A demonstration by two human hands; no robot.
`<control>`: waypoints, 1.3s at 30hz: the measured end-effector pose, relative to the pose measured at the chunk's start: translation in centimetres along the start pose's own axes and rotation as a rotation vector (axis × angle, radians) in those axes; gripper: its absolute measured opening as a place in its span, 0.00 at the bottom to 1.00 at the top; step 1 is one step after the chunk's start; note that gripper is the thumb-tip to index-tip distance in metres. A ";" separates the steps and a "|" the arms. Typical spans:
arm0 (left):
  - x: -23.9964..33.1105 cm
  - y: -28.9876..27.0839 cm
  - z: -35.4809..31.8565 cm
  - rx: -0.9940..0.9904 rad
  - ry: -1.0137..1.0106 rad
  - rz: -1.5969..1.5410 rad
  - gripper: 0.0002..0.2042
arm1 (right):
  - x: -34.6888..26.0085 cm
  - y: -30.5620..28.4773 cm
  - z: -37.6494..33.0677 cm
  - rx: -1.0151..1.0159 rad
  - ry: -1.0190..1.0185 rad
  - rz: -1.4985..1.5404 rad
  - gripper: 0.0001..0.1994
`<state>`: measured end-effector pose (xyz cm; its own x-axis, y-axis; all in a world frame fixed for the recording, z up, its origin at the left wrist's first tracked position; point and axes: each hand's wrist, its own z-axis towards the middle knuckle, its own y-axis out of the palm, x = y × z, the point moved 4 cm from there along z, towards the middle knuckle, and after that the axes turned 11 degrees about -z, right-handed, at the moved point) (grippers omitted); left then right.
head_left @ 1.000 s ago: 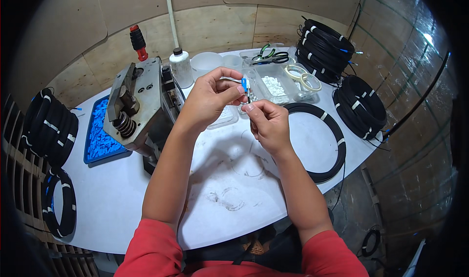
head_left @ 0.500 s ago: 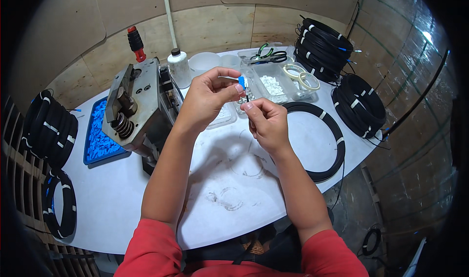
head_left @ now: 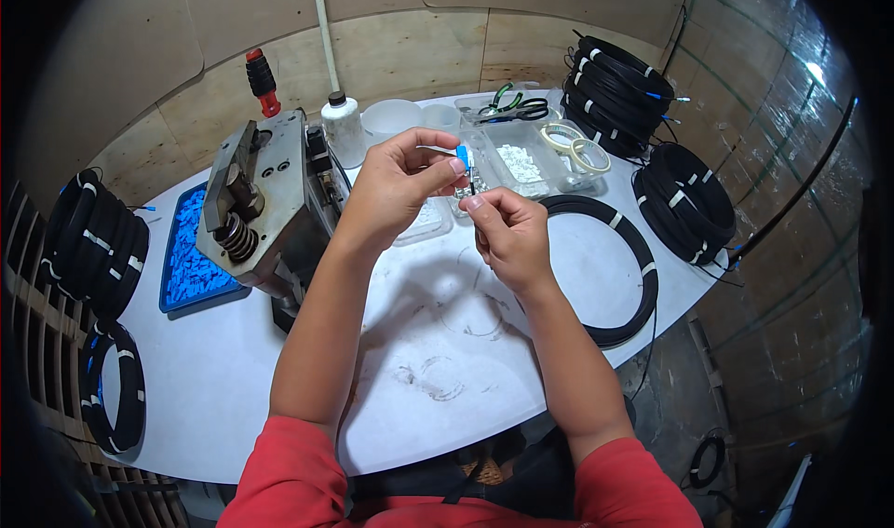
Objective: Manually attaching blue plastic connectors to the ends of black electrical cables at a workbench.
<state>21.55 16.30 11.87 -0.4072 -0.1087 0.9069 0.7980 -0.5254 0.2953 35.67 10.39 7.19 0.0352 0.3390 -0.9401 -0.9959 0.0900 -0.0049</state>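
Above the middle of the table, my left hand [head_left: 402, 179] pinches a small blue connector housing [head_left: 462, 154] between thumb and forefinger. My right hand [head_left: 510, 235] is closed just below and to the right, its thumb and forefinger gripping the end of a thin black cable [head_left: 472, 185]. The cable end points up at the underside of the blue housing; whether it sits inside cannot be made out. Behind my right wrist lies a coil of black cable [head_left: 643, 291] bound with white ties. Its link to the held end is hidden by my hand.
A metal press [head_left: 270, 193] stands left, beside a tray [head_left: 237, 297] of blue housings. Clear boxes of white parts [head_left: 519, 165], tape rolls [head_left: 589, 155], scissors [head_left: 531, 109] and a bottle [head_left: 343, 132] fill the back. Cable coils [head_left: 684, 202] stack at right and left [head_left: 98, 244].
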 end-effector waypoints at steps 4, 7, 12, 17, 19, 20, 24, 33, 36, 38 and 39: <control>0.0 0.0 0.0 0.000 -0.008 0.002 0.14 | 0.0 0.1 0.0 -0.002 0.002 -0.004 0.07; 0.0 0.1 -0.1 -0.005 -0.002 -0.007 0.15 | 0.1 0.1 0.0 -0.005 -0.002 0.005 0.07; -0.2 -0.1 0.0 -0.005 -0.001 0.000 0.15 | 0.2 0.1 0.1 -0.001 -0.001 0.002 0.07; -0.3 -0.1 0.1 0.000 -0.013 -0.006 0.15 | 0.3 0.3 0.0 0.014 0.004 -0.003 0.07; -0.3 -0.1 0.1 -0.004 -0.008 0.007 0.15 | 0.4 0.3 0.0 0.027 0.004 0.026 0.08; -0.4 -0.1 0.2 -0.005 -0.008 0.006 0.15 | 0.6 0.3 0.1 0.028 0.004 0.025 0.08; -0.3 -0.2 0.1 -0.018 0.004 0.015 0.14 | 0.8 0.3 0.1 0.019 -0.016 0.024 0.09; -0.4 -0.2 0.1 -0.027 0.006 0.012 0.13 | 0.4 0.4 0.1 0.027 -0.002 0.007 0.09; -0.4 -0.1 0.2 -0.028 0.004 0.009 0.13 | 0.1 0.2 0.1 0.028 0.001 -0.021 0.09; -0.2 -0.1 0.1 -0.025 0.002 0.010 0.13 | 0.1 0.3 0.0 0.021 0.005 -0.029 0.09; -0.1 -0.1 0.0 -0.021 -0.003 0.018 0.13 | 0.2 0.3 0.0 0.014 0.005 -0.029 0.09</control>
<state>21.53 16.41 11.71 -0.3914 -0.1154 0.9130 0.7955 -0.5412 0.2726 35.38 10.49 7.04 0.0635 0.3314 -0.9414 -0.9932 0.1129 -0.0272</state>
